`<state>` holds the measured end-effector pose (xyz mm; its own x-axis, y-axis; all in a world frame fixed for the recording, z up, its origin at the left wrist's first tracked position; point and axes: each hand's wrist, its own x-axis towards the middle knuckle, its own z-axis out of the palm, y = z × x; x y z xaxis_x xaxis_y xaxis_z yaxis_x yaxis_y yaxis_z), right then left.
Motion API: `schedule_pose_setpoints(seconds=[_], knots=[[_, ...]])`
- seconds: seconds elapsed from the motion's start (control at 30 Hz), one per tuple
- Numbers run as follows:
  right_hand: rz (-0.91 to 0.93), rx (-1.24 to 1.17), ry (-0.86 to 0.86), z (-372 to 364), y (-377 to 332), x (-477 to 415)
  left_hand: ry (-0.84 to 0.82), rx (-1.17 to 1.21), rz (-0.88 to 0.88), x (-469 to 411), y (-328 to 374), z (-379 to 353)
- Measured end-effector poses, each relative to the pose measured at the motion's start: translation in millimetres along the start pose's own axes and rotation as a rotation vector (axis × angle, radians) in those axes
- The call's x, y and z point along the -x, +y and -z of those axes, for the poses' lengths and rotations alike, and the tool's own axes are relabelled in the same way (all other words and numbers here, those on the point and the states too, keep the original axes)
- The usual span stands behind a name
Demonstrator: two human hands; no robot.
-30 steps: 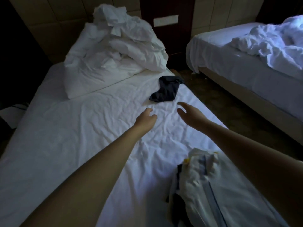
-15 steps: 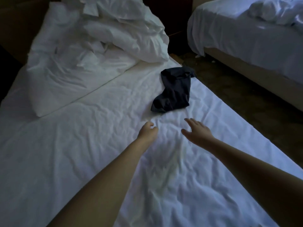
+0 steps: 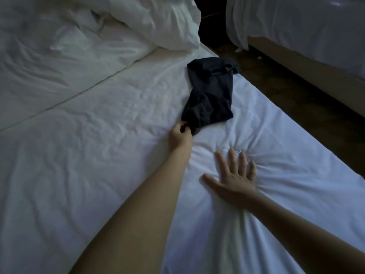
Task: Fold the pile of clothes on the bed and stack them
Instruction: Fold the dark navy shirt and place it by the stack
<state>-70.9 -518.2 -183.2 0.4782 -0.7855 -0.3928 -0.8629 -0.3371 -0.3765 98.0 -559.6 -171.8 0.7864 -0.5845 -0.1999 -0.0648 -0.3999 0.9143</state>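
A crumpled dark navy garment (image 3: 211, 91) lies on the white bed sheet (image 3: 88, 175), close to the bed's right edge. My left hand (image 3: 180, 135) pinches the garment's near lower corner between curled fingers. My right hand (image 3: 235, 175) lies flat with spread fingers on the sheet, nearer to me and to the right of the left hand, and the sheet puckers around it. No other clothes are in view.
A heap of white duvet and pillows (image 3: 122, 26) fills the far end of the bed. The dark floor (image 3: 286, 91) runs along the bed's right edge. A second bed (image 3: 308, 30) with white bedding stands beyond it.
I have leaned closer to the dark garment. My left hand moved forward and took hold of its near corner. My right hand dropped flat onto the sheet.
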Motion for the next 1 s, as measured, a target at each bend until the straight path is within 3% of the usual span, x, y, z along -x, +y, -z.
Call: schedule_pose_setpoints(seconds=[0.1,0.2,0.3,0.43,0.57,0.77,1.0], knots=[[-0.041,-0.054,-0.011,5.9,-1.7,-0.3,-0.125,-0.357,-0.171,26.0,-6.7,8.9],[-0.054,-0.076,0.138,6.7,-7.0,4.7,-0.387,-0.558,-0.335,59.6,-13.4,29.5],[0.015,-0.028,0.208,14.2,-6.3,13.7,-0.656,-0.721,-0.366,84.8,-14.9,49.9],[0.232,0.247,0.034,16.8,-7.6,50.5,-0.888,-0.798,-0.302,129.0,-21.2,86.7],[0.328,0.228,-0.149,15.1,-22.8,95.5,-1.037,-0.881,-0.199,183.6,-40.7,135.8],[0.433,0.174,-0.445,8.0,-80.4,181.0,-0.942,-0.845,-0.104,270.4,-69.0,227.4],[0.335,-0.247,-0.399,8.5,-131.3,305.5,-0.543,-0.555,0.046,391.0,-93.3,342.7]])
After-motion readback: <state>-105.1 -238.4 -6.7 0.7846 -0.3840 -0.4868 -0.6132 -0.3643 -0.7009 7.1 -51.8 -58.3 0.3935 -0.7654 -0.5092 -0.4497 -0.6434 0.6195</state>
